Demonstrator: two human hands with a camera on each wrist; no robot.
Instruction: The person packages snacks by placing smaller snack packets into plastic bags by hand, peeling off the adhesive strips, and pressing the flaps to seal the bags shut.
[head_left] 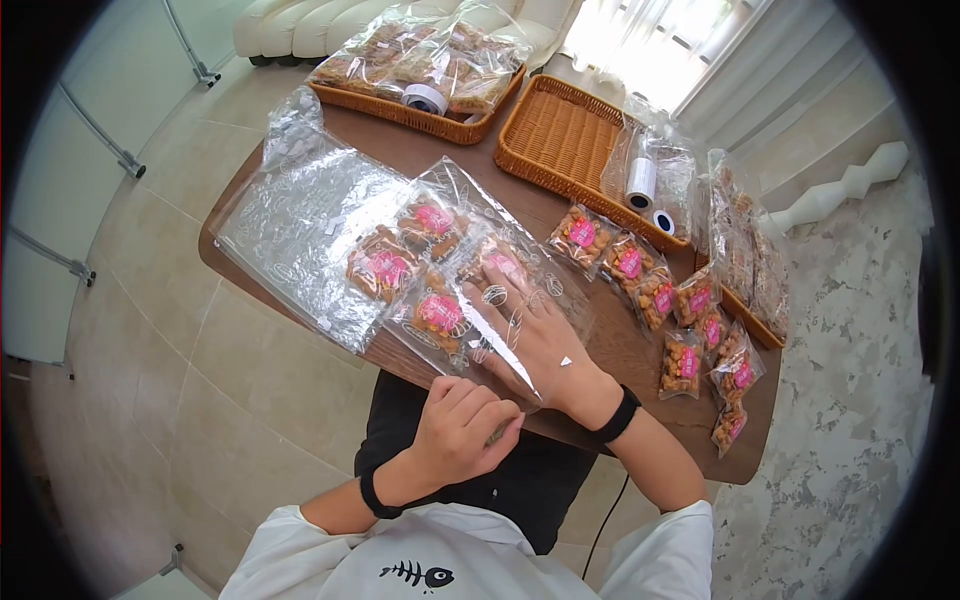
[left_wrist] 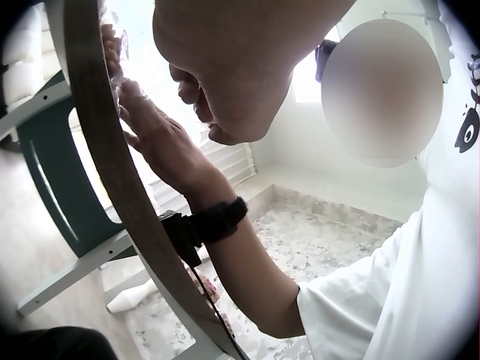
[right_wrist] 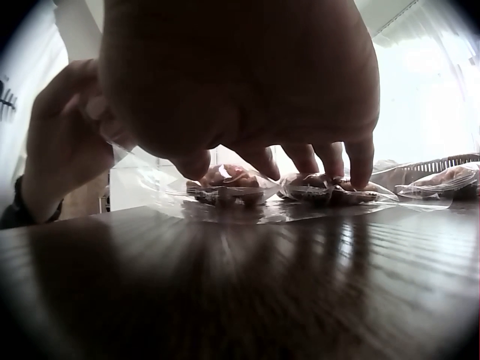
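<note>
A large clear printed bag (head_left: 465,185) lies on the brown table with several snack packets (head_left: 385,266) inside, each with a pink label. My right hand (head_left: 535,340) rests on the bag with fingers spread, over the packets nearest it. In the right wrist view its fingertips touch the packets (right_wrist: 232,180) through the film. My left hand (head_left: 465,430), fingers curled, pinches the bag's near edge just off the table; the right wrist view shows film (right_wrist: 139,161) running to this hand (right_wrist: 64,142). The left wrist view does not show its grip clearly.
More clear bags (head_left: 290,215) lie at the left of the table. Loose snack packets (head_left: 682,362) are scattered at the right. Along the far side stand a filled wicker tray (head_left: 400,118) and another tray (head_left: 565,125) with rolls (head_left: 641,182) at its right end.
</note>
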